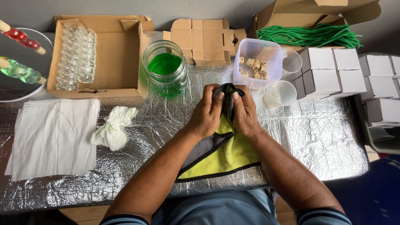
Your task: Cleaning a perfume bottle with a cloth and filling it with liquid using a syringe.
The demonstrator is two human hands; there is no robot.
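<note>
My left hand and my right hand are pressed together over the middle of the foil-covered table. Both grip the bunched top of a yellow cloth with black trim, which hangs down towards me. Whatever is wrapped inside the cloth is hidden by my fingers. Just beyond my hands stands a glass jar of green liquid and a clear plastic tub holding small wooden corks.
A cardboard box with rows of small glass bottles sits at the back left. A white cloth and a crumpled tissue lie left. Two white funnels, small white boxes, flat cardboard blanks and green cord stand right and behind.
</note>
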